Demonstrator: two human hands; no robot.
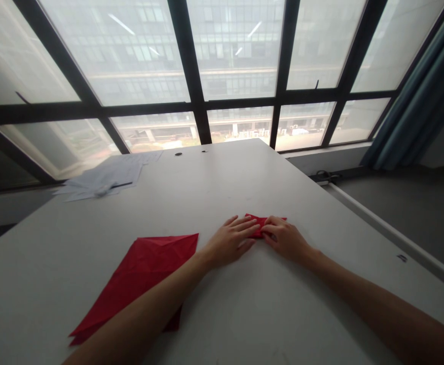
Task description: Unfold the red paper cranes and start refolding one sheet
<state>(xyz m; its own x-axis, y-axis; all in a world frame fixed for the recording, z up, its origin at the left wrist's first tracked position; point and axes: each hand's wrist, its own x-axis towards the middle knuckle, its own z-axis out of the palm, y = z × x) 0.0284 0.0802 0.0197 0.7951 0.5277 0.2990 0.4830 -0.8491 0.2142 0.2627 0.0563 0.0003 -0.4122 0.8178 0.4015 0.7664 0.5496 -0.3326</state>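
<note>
A small folded piece of red paper [262, 221] lies flat on the white table, partly covered by both hands. My left hand [232, 238] rests on its left part, palm down with the fingers stretched out. At its right part, my right hand [285, 237] has its fingers curled and pinched together against the paper. A larger red paper sheet [146, 263], creased and folded, lies to the left, and my left forearm crosses over part of it.
White papers [104, 175] with a dark pen [122, 185] on them lie at the table's far left. The white table [222, 187] reaches toward tall windows. A blue curtain [415, 91] hangs at the right, and a white rail [389, 228] runs beside the table's right edge.
</note>
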